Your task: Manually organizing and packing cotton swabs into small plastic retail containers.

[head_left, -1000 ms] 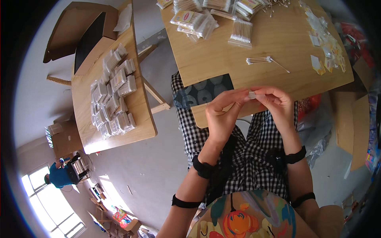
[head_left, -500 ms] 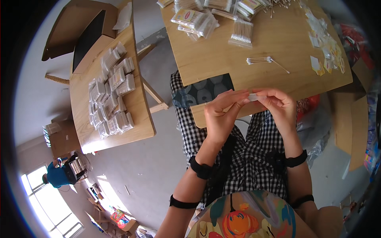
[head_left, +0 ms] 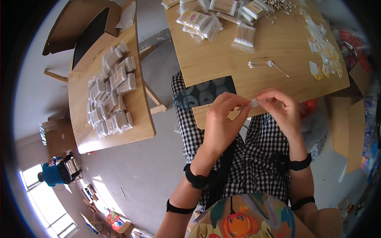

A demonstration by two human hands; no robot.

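Above my lap, at the table's near edge, both hands meet over a small see-through whitish piece of plastic (head_left: 254, 103); its full shape is hidden by the fingers. My left hand (head_left: 225, 119) pinches it between thumb and fingertips. On its other side my right hand (head_left: 281, 109) pinches it too. Beyond them on the table lies a short row of loose cotton swabs (head_left: 260, 64), with one swab (head_left: 281, 71) slanting off to the right. Farther back is a clear bag filled with cotton swabs (head_left: 244, 36).
Packed swab bags (head_left: 194, 20) and a heap of loose swabs (head_left: 279, 6) sit at the table's far side. Empty clear bags (head_left: 327, 53) and cards (head_left: 314, 70) lie at right. Another table (head_left: 139, 127) bears more packs and an open carton (head_left: 95, 39). A person (head_left: 55, 173) stands far left.
My left hand has dropped slightly, its thumb and fingers now arched wider apart behind the pinch. The plastic piece sits a little lower and more tilted. The view has shifted slightly.
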